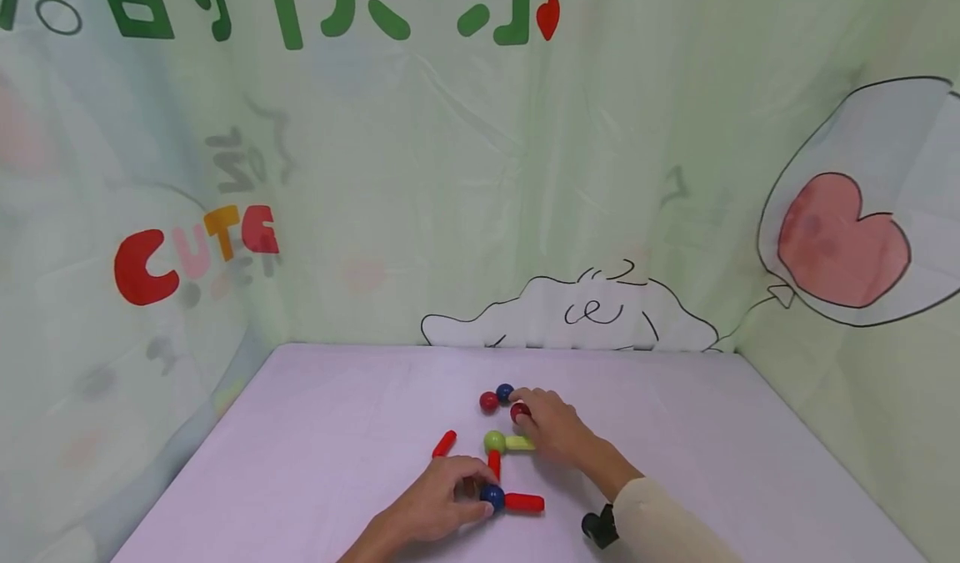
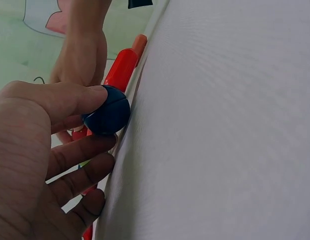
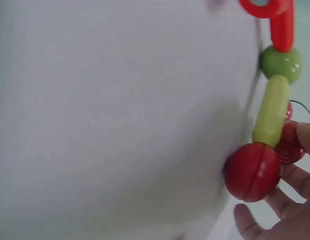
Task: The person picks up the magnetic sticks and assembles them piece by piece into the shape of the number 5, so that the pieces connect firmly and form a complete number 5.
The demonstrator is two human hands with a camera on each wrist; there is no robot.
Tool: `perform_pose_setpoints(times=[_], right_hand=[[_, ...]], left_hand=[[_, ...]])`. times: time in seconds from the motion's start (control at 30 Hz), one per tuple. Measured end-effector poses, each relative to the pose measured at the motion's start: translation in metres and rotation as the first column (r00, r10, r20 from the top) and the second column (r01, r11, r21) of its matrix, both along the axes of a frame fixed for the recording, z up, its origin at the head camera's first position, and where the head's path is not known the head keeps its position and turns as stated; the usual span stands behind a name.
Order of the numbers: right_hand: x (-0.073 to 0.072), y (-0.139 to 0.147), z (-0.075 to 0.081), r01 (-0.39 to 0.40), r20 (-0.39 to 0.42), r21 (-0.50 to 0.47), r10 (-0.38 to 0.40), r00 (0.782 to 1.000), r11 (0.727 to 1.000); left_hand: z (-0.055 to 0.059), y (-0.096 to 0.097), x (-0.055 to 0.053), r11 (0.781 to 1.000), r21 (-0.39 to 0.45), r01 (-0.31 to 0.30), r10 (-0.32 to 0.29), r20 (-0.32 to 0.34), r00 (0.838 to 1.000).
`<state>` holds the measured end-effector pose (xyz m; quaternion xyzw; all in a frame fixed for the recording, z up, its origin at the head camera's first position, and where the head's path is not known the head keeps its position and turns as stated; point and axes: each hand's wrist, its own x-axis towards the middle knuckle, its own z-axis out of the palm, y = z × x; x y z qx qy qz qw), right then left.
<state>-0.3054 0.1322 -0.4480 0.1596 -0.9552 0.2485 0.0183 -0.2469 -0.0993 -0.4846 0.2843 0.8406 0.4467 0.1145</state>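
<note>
My left hand [image 1: 450, 496] pinches a blue ball [image 1: 492, 497] between thumb and fingers, low over the table; the left wrist view shows the same blue ball [image 2: 107, 111] up close. One red rod [image 1: 524, 503] points right from this ball, and another red rod [image 1: 494, 464] runs back to a green ball [image 1: 494, 441]. From there a yellow-green rod [image 1: 519, 443] extends right to a red ball [image 3: 252, 172], which my right hand [image 1: 555, 429] hides in the head view. Thumb and finger of that hand grip a separate red ball [image 1: 520, 411].
Beyond the joined pieces, another red ball [image 1: 488, 401] and a blue ball [image 1: 506, 393] lie side by side, close to the right fingertips. A loose red rod [image 1: 445, 444] lies behind the left hand. Printed curtains [image 1: 360, 213] stand around the pale table [image 1: 315, 429].
</note>
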Motion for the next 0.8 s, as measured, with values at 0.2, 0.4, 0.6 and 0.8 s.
perform_pose_setpoints(times=[0.2,0.4,0.6,0.8], right_hand=[[0.005,0.005,0.004,0.017,0.072,-0.118,-0.009,0.997,0.993],[0.009,0.009,0.002,0.020,0.094,-0.172,-0.004,0.996,0.985],[0.012,0.013,0.003,0.047,0.107,-0.206,-0.025,0.994,0.977],[0.015,0.016,0.006,0.074,0.067,-0.209,-0.061,0.996,0.975]], left_hand=[[0.000,0.000,0.000,1.000,-0.007,0.001,-0.001,-0.010,1.000],[-0.002,0.000,0.000,1.000,-0.007,0.005,-0.006,-0.015,1.000],[-0.002,0.001,0.000,1.000,-0.027,-0.012,0.011,-0.017,1.000],[0.001,0.003,0.001,0.999,-0.033,-0.012,0.011,-0.031,0.999]])
